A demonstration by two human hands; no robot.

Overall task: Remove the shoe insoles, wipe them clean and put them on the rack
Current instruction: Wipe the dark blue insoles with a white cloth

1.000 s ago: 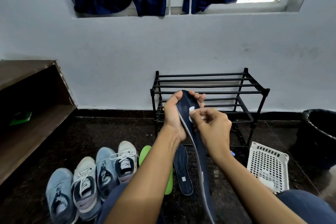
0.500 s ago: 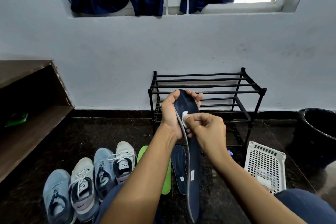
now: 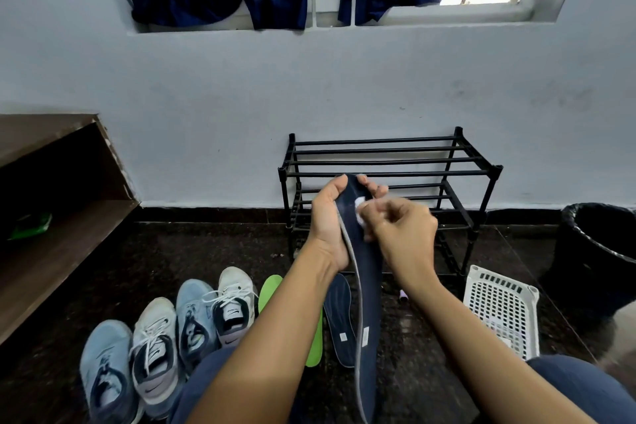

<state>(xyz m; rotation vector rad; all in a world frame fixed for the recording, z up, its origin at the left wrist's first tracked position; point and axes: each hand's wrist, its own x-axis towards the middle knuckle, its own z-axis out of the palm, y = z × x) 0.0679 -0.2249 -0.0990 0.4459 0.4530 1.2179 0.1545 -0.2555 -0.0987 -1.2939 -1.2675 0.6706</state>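
Note:
My left hand (image 3: 328,222) grips the toe end of a dark blue insole (image 3: 366,289), which stands upright with its heel toward my lap. Pinching a small white wipe (image 3: 360,208), my right hand (image 3: 402,229) presses it against the insole's upper face. Behind both hands stands the black metal rack (image 3: 389,162) against the wall, its bars bare. On the floor lie a second dark blue insole (image 3: 339,317) and a green insole (image 3: 270,289), partly hidden by my left arm.
Several sneakers (image 3: 172,337) stand in a row at the lower left. A white perforated basket (image 3: 500,311) lies at the right, a black bin (image 3: 599,251) beyond it. A wooden shelf (image 3: 58,227) runs along the left. A small purple object (image 3: 402,295) lies on the floor.
My right hand has slid the wipe down and then back up near the insole's toe. The insole has turned slightly in my left hand.

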